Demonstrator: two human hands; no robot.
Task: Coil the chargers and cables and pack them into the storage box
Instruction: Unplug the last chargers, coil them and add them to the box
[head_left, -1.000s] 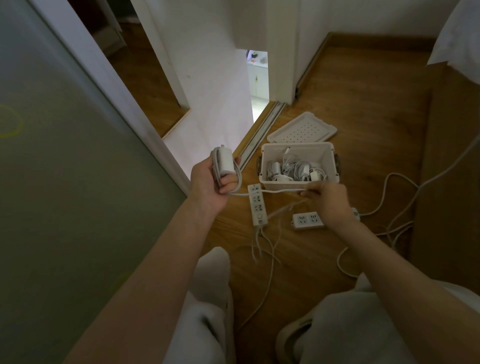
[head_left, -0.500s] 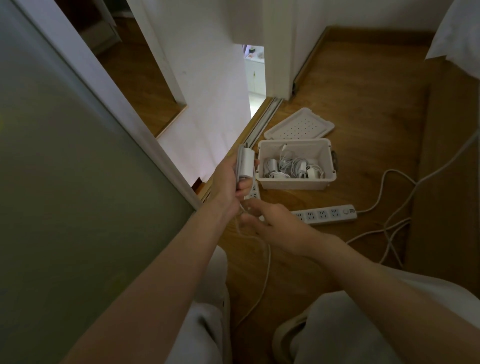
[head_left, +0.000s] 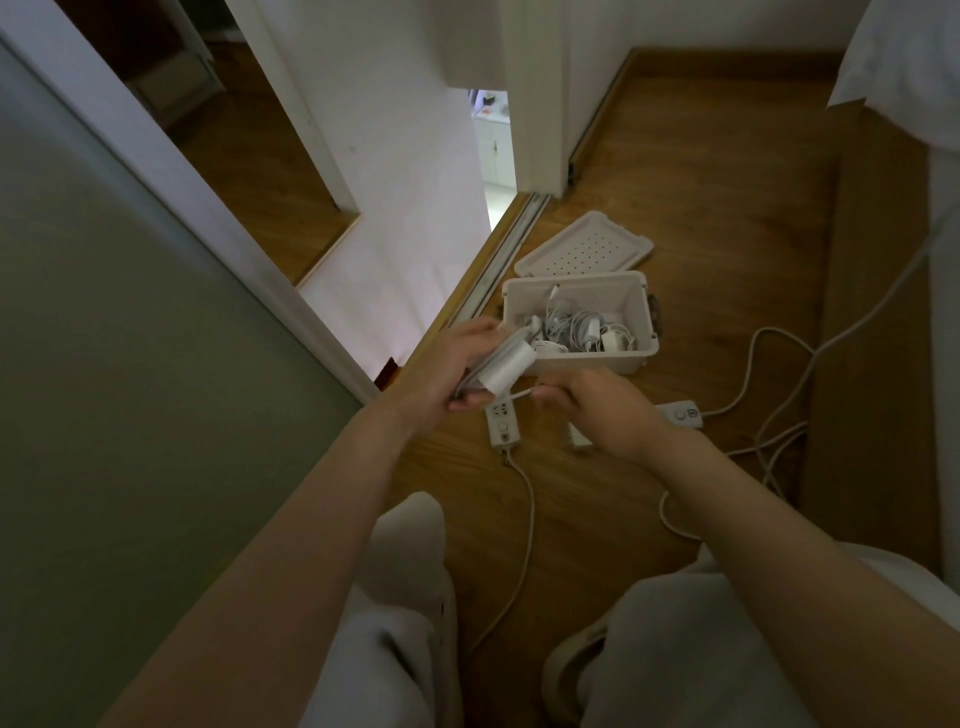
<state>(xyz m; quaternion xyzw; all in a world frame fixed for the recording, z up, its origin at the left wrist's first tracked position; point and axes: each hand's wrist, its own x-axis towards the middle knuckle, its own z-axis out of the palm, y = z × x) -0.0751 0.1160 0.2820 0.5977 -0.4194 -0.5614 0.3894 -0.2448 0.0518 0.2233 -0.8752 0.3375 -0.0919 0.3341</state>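
Note:
My left hand (head_left: 449, 371) grips a white charger brick (head_left: 503, 370) with its cable wound around it, just in front of the white storage box (head_left: 641, 358). My right hand (head_left: 597, 410) pinches the loose end of that charger's cable (head_left: 521, 394) right beside the brick. The box stands open on the wooden floor and holds several coiled white chargers and cables (head_left: 576, 330). Its perforated lid (head_left: 584, 249) lies behind it.
Two white power strips lie on the floor under my hands, one (head_left: 503, 423) to the left and one (head_left: 680, 413) to the right, with cords trailing toward me and to the right. A sliding door track, walls and a wooden bed side border the floor. My knees are below.
My left hand has tilted the charger brick and moved it right, toward the box. My right hand came up from below to the brick's right side, holding the cable end.

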